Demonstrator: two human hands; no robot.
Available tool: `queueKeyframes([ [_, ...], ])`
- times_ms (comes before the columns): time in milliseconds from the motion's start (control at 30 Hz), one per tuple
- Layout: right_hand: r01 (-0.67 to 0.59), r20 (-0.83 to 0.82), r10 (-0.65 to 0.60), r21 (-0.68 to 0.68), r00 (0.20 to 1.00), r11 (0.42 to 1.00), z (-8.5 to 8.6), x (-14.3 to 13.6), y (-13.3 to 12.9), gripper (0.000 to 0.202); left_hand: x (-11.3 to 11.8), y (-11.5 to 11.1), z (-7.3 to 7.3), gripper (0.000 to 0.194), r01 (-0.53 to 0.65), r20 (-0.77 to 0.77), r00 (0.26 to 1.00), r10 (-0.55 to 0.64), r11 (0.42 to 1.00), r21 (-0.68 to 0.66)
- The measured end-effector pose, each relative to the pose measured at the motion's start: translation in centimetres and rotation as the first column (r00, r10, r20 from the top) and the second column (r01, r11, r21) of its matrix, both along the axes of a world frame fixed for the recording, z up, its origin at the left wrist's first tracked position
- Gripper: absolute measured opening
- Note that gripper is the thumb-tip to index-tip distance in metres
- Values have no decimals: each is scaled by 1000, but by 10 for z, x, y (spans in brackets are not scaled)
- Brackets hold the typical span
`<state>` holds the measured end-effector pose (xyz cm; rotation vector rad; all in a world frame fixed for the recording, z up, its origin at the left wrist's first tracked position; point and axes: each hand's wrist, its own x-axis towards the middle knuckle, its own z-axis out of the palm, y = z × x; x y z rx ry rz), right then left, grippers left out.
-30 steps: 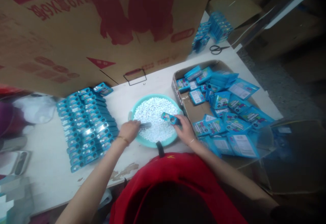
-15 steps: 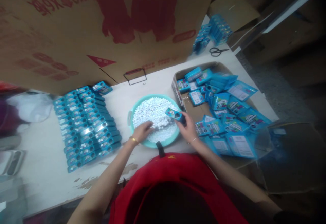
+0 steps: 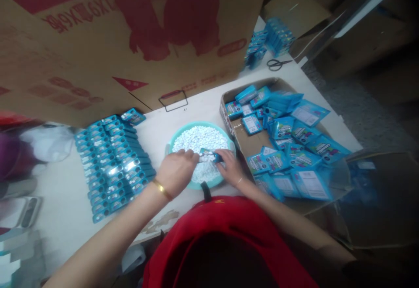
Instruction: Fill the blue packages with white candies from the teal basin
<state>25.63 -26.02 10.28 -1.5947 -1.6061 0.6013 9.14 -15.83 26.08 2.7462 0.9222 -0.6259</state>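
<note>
My right hand (image 3: 230,166) grips one end of a small blue box (image 3: 212,153), held tilted over a turquoise basin (image 3: 225,182). Small white pellets (image 3: 199,135) fill much of the basin. My left hand (image 3: 179,168), a gold bracelet at its wrist, is closed above the basin's left side, knuckles up. Its fingertips meet the left end of the box, where white pellets show; whatever it pinches is hidden. Left of the basin, several rows of similar blue boxes (image 3: 114,166) stand close together on the white table (image 3: 62,183).
An open carton (image 3: 253,144) of blue printed pouches (image 3: 303,159) stands right of the basin. Behind rises a large cardboard box (image 3: 137,39). Scissors (image 3: 276,64) and stacked blue packs (image 3: 278,37) lie at the far right corner. A white plastic bag (image 3: 47,142) is at left.
My left hand has risen out of the pellets and closed against the blue box. My right hand has brought the box slightly left and lower.
</note>
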Motion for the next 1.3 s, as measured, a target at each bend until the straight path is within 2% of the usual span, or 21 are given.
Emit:
queueKeyframes([
  [100, 7, -22, -7, 13, 1000, 1000, -1, 0, 0, 38, 12, -9, 17, 19, 47, -27, 999, -46, 998, 44],
  [167, 16, -36, -15, 10, 999, 1000, -3, 1, -1, 38, 10, -10, 23, 20, 73, -7, 997, -72, 995, 65],
  [233, 18, -49, -18, 7, 999, 1000, -7, 3, -2, 39, 0, -5, 22, 19, 74, 39, 996, -78, 994, 79],
  [300, 22, -65, -21, 9, 998, 1000, -10, 6, -2, 39, -19, 3, 10, 19, 15, 118, 993, -22, 998, 59],
  [367, 37, -75, -37, 1, 997, 999, -13, 9, -3, 38, -41, 12, -17, 21, -118, 176, 978, 113, 993, 19],
  [467, 94, -75, -96, -27, 993, 995, -13, 13, -4, 36, -66, 17, -79, 19, -341, 71, 936, 345, 938, -55],
  [533, 136, -77, -139, -48, 987, 990, -11, 16, -5, 34, -65, 11, -124, 17, -428, -5, 902, 432, 891, -151],
  [600, 165, -88, -170, -61, 982, 984, -10, 18, -5, 34, -52, 0, -163, 19, -465, 7, 877, 481, 852, -241],
  [667, 182, -105, -188, -65, 976, 981, -9, 20, -6, 34, -33, -12, -189, 22, -469, 56, 861, 505, 833, -295],
  [700, 193, -114, -200, -69, 973, 979, -9, 21, -6, 35, -25, -16, -198, 23, -466, 79, 856, 511, 828, -314],
  [767, 220, -131, -230, -85, 964, 972, -9, 22, -6, 37, -18, -20, -205, 24, -464, 124, 837, 533, 811, -356],
  [833, 244, -143, -258, -110, 956, 964, -9, 23, -6, 39, -24, -20, -203, 25, -463, 152, 819, 553, 794, -394],
  [933, 255, -147, -271, -118, 951, 960, -12, 24, -6, 40, -49, -14, -186, 28, -440, 215, 783, 584, 763, -474],
  [1033, 244, -117, -255, -96, 960, 965, -15, 25, -5, 40, -72, -6, -155, 30, -358, 350, 717, 603, 749, -557],
  [1100, 211, -82, -216, -68, 973, 975, -15, 24, -4, 38, -79, -1, -129, 30, -299, 417, 708, 571, 776, -556],
  [1167, 159, -45, -160, -37, 986, 987, -13, 21, -2, 36, -76, 5, -102, 29, -253, 441, 744, 502, 823, -509],
  [1300, 65, -22, -65, -5, 998, 998, -8, 13, 0, 39, -52, 14, -53, 24, -151, 365, 893, 263, 939, -308],
])
